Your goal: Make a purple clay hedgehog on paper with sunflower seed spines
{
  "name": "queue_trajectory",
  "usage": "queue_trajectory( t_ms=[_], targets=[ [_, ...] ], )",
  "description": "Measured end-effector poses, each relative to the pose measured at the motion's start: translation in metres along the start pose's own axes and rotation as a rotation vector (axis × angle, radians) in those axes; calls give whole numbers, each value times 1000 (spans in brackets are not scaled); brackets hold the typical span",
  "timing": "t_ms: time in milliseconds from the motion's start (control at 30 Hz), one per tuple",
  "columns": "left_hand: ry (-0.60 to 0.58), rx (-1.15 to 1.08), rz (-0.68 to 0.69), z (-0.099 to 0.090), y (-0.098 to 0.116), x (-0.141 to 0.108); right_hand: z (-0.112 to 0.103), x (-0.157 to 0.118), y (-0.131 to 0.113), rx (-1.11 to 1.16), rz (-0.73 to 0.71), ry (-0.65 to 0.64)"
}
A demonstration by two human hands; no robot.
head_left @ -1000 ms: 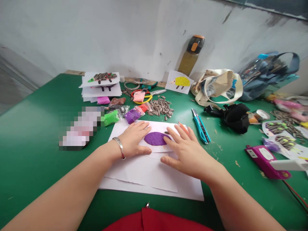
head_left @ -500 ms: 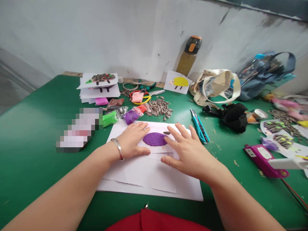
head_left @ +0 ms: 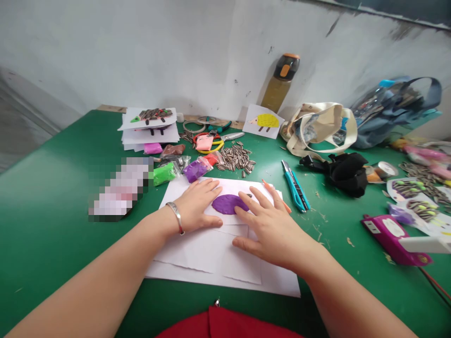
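A flat purple oval of modelling clay (head_left: 228, 204) lies on white paper (head_left: 197, 253) stacked in front of me. My left hand (head_left: 200, 204), with a silver bracelet at the wrist, rests flat on the sheets just left of the oval, fingers spread. My right hand (head_left: 269, 223) is spread over the oval's right end, its fingertips on or just above the clay. Neither hand holds anything. An orange pencil-like stick (head_left: 278, 197) lies by my right fingers, partly covered. A small dark seed (head_left: 250, 195) shows between those fingers.
Sunflower seeds (head_left: 236, 157) lie in a heap behind the paper, near bagged purple clay (head_left: 196, 169), bagged green clay (head_left: 164, 174) and scissors (head_left: 232, 136). A teal utility knife (head_left: 295, 187) lies to the right, before a black pouch (head_left: 347, 176). A magenta device (head_left: 394, 239) stands farther right.
My right hand has shifted slightly left over the purple clay, uncovering the orange stick and covering most of the seed. My left hand stays put; the whole view has shifted slightly.
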State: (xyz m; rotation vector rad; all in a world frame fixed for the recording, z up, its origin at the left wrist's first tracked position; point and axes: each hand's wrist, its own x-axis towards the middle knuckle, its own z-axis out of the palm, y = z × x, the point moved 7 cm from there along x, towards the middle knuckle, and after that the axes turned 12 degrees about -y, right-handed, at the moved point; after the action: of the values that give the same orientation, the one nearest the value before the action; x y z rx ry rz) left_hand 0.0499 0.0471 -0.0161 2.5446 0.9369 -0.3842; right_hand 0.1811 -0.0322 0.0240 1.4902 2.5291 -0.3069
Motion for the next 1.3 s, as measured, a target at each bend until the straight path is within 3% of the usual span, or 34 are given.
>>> queue_trajectory(
  t_ms=[167, 633, 833, 1300],
  targets=[
    [29, -2, 29, -1, 1, -1, 1, 3, 7, 10, 60, 63],
    [-3, 2, -1, 1, 0, -1, 7, 7, 7, -15, 47, 26],
    [17, 3, 13, 0, -1, 0, 3, 3, 19, 35, 151, 44],
    [5, 29, -3, 2, -1, 1, 6, 12, 11, 23, 101, 40]
  ],
)
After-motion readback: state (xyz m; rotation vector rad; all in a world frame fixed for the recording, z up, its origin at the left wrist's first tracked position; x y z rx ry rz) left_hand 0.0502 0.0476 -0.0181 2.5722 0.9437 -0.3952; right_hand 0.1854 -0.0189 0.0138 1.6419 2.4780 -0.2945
